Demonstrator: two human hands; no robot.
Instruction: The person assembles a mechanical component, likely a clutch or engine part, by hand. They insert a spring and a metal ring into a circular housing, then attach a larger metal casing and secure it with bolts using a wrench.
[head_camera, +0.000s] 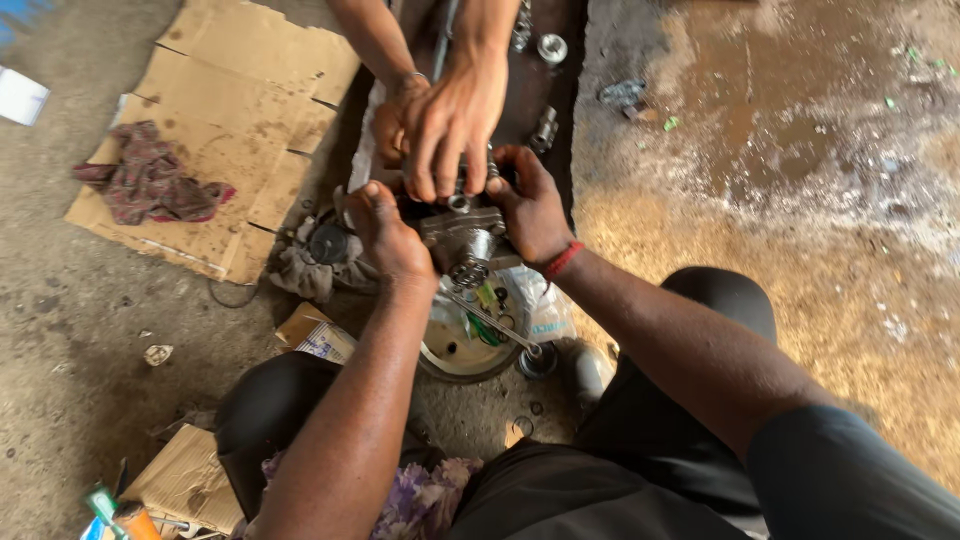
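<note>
Hands: left hand (385, 235), right hand (530, 210) gripping one metal part (462, 230).

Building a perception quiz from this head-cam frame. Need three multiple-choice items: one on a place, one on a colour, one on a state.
1. Where does the crumpled reddish rag lie?
A. on the flattened cardboard
B. in the round basin
C. on the person's knee

2. What colour is the band on the right wrist?
A. blue
B. red
C. yellow

3. How is the grey metal assembly held?
A. it lies untouched
B. one hand alone lifts it
C. the left hand and right hand grip its two sides, while another person's hands press on it from above

Answers:
1 A, the rag rests on the cardboard at left.
2 B, a red band circles the wrist.
3 C, fingers of both hands close on the part's sides, and the other person's hands reach in from the top.
</note>
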